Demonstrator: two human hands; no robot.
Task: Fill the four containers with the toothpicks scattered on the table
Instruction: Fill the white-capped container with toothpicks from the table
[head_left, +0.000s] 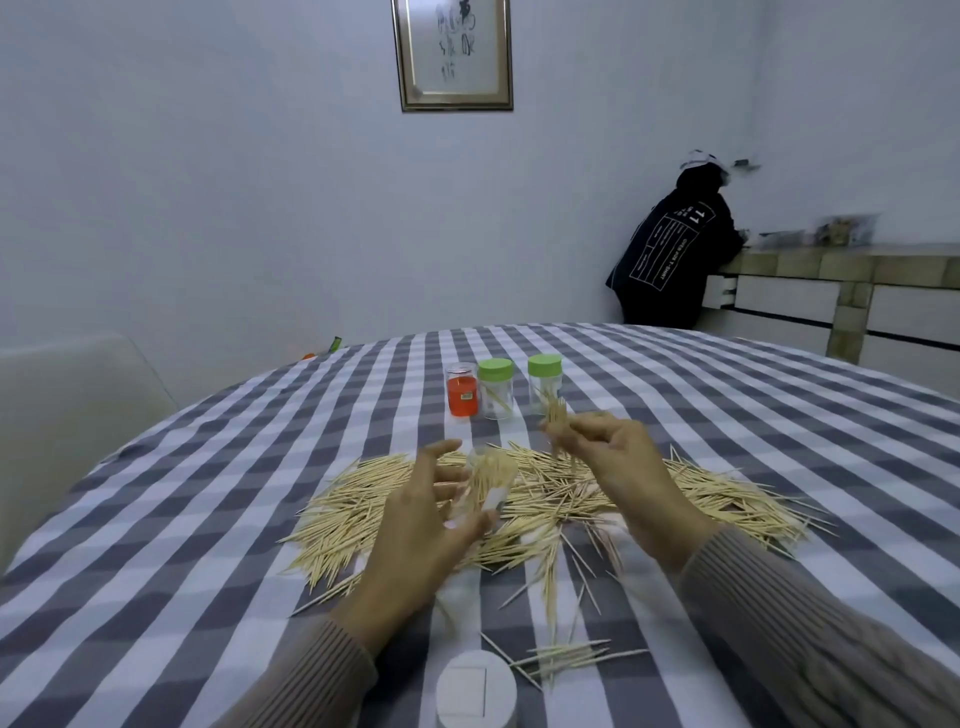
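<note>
While the left hand (415, 525) grips a clear container (488, 480) of toothpicks, the right hand (618, 457) pinches a toothpick bundle (557, 415) above the scattered pile (675, 493)

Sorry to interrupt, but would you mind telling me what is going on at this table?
A person is refilling small containers with toothpicks. The left hand holds a clear container already bristling with toothpicks, while the right hand pinches a small bundle lifted above it. A big pile of toothpicks lies on the checked tablecloth. Farther back stand two green-lidded jars and an orange container; a white lid lies near the table's front edge.
</note>
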